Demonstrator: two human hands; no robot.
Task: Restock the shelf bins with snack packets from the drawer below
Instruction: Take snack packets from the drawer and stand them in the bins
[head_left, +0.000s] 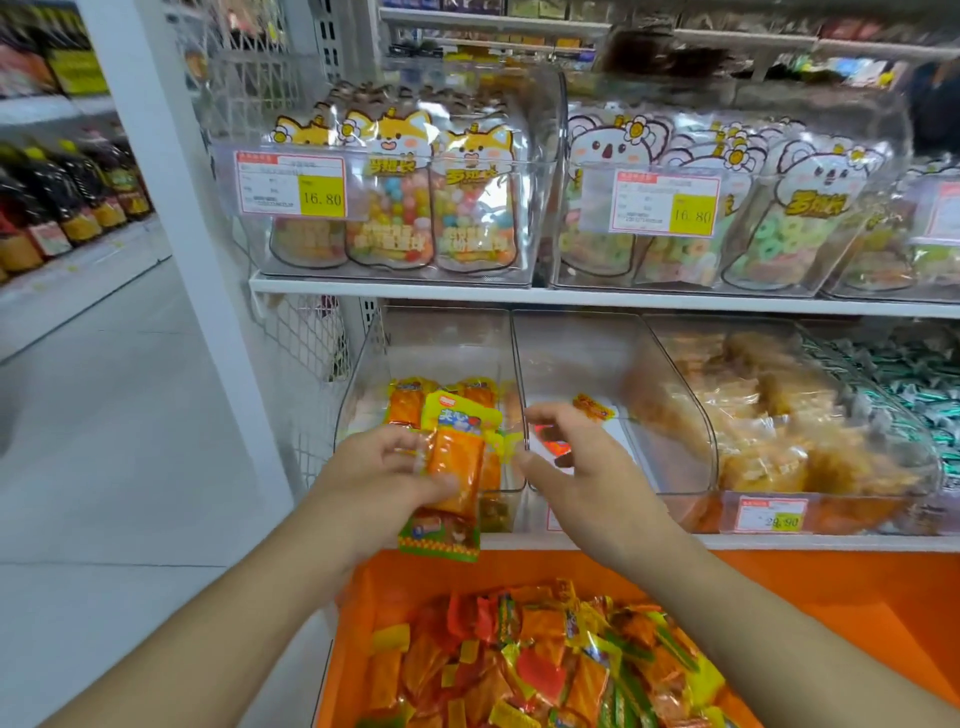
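My left hand (379, 470) grips a bunch of orange and yellow snack packets (454, 467) at the front lip of the leftmost clear bin (363, 364) on the lower shelf; one green-edged packet (441, 535) hangs below the hand. A few orange packets (410, 402) lie inside that bin. My right hand (576, 457) hovers over the front of the second clear bin (571, 353), fingers loosely curled and holding nothing. One small packet (592, 406) is in the air or lying inside that bin. Below, the open orange drawer (779, 587) holds several mixed packets (545, 660).
A third bin (909, 452) to the right is full of pale orange snacks, with green-wrapped ones (924, 384) beyond. The upper shelf (395, 291) carries clear bins of candy bags with price tags. A white post (171, 208) and a bottle aisle stand at left.
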